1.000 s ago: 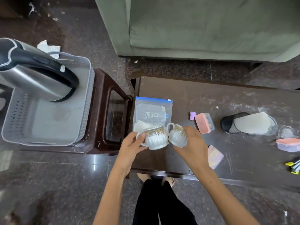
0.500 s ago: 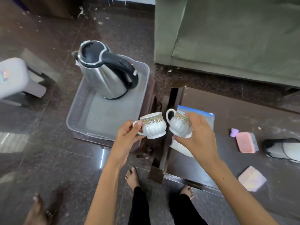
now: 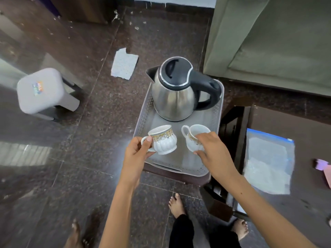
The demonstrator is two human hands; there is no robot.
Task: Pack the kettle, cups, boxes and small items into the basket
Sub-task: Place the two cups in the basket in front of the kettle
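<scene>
A steel kettle (image 3: 174,94) with a black lid and handle stands upright at the far end of the grey perforated basket (image 3: 215,120). My left hand (image 3: 136,153) grips a white cup with a gold band (image 3: 163,139) by its handle, over the basket's near left. My right hand (image 3: 211,149) holds a second matching cup (image 3: 194,134) by its body, over the near right part. Whether either cup touches the basket floor, I cannot tell. A blue-topped zip bag (image 3: 268,163) lies on the dark table (image 3: 295,126) at the right, beside a pink item (image 3: 322,162).
The basket rests on a brown stool (image 3: 179,178) next to the table. A grey stool (image 3: 44,92) stands at the left, and a scrap of paper (image 3: 124,64) lies on the floor. A green sofa (image 3: 277,42) fills the upper right. Bare feet (image 3: 176,204) show below.
Both hands carried the cups leftward from the table to over the basket's near end. The view swung left, so most table items left the frame.
</scene>
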